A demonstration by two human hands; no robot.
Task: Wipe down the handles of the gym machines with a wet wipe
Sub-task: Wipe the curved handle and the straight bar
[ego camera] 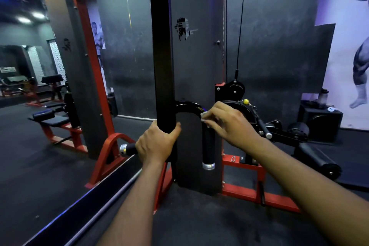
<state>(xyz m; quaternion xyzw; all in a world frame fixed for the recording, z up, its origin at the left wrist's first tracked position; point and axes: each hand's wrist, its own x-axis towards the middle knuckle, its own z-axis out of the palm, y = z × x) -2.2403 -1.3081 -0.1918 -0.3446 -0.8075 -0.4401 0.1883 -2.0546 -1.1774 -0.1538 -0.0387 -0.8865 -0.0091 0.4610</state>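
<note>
Right now your left hand (154, 144) is wrapping around a black handle bar where it passes the dark upright post (162, 66), thumb hooking across the near face of the post and fingers curling behind; the left grip (128, 149) with its silver end cap is sticking out past your knuckles to the left. That bar looks rigid and fixed enough to brace against, so you are likely steadying it there. Moving right, the curved bar is bending down into the right grip (208, 146), a black sleeve, probably rubbery and slightly tacky, ending in a silver cap near the floor frame. Your right hand (229, 124) is pinching the wet wipe (204, 117), thin and limp by the look of it, against the top of that sleeve, with fingers curling closed over it; most of the wipe is hiding under your fingers.
</note>
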